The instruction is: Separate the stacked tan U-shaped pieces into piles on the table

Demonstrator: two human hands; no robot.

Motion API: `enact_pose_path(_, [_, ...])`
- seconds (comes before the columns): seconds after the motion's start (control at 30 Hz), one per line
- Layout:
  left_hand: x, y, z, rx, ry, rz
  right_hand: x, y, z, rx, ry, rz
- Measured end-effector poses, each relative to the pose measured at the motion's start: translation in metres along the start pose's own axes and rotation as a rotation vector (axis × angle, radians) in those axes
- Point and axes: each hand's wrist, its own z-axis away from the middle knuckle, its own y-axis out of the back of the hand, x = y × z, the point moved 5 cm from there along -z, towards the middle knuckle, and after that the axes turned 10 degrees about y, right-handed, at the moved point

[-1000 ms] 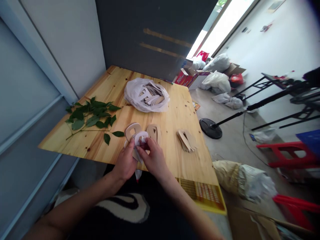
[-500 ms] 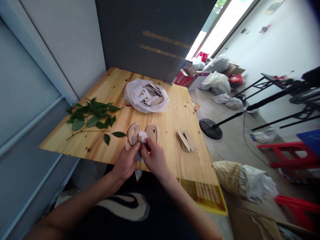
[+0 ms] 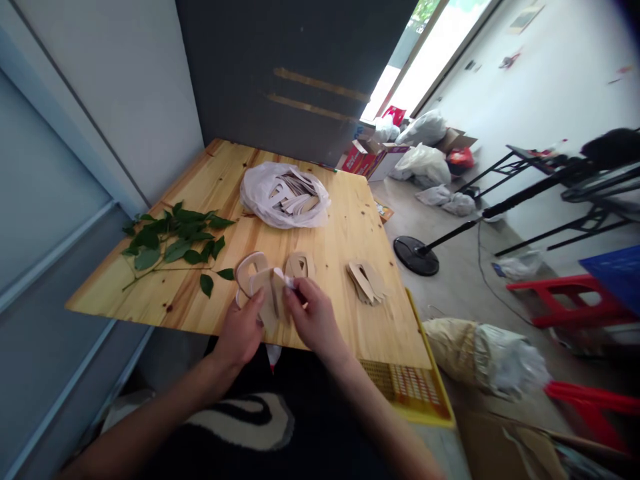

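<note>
Grip: I see left hand (image 3: 243, 327) clasping tan, flat, card-like pieces (image 3: 267, 303), right hand (image 3: 316, 313) pinching one's edge | Change: now fanned apart, apparently separating | Place: six o'clock from white, translucent plastic bag (image 3: 257, 197)

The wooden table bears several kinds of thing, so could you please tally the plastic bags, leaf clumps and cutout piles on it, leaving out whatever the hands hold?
Plastic bag: 1
Leaf clump: 1
Cutout piles: 2 (right pile, middle pile)
Total: 4
I cannot tell whether the loop-shaped cutout by the left hand is held, so it is excluded.
</note>
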Motion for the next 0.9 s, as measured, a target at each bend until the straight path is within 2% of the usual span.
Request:
enact_pose_path(0.13, [0.021, 0.02, -0.008, 0.145, -0.073, 0.049, 0.03, 0.037, -0.017, 0.089, -0.155, -0.247])
enact_pose_path(0.23, [0.033, 0.033, -0.016, 0.226, -0.077, 0.012, 0.056, 0.053, -0.033, 0.118, -0.259, -0.411])
enact_pose_path(0.37, [0.04, 0.034, -0.018, 0.258, -0.069, 0.024, 0.082, 0.051, -0.048, 0.079, -0.43, -0.6])
enact_pose_path(0.53, [0.039, 0.025, -0.014, 0.293, 0.024, 0.06, 0.1, 0.039, -0.052, -0.017, -0.591, -0.72])
enact_pose_path(0.6, [0.037, 0.023, -0.016, 0.278, 0.056, 0.05, 0.108, 0.035, -0.053, -0.049, -0.6, -0.681])
enact_pose_path(0.67, [0.036, 0.02, -0.021, 0.252, 0.089, 0.041, 0.116, 0.034, -0.055, -0.027, -0.556, -0.566])
enact_pose_path(0.8, [0.031, 0.015, -0.036, 0.179, 0.238, 0.019, 0.127, 0.037, -0.055, 0.018, -0.437, -0.148])
enact_pose_path(0.9, [0.032, 0.01, -0.047, 0.104, 0.317, -0.007, 0.122, 0.044, -0.05, 0.026, -0.351, 0.13])
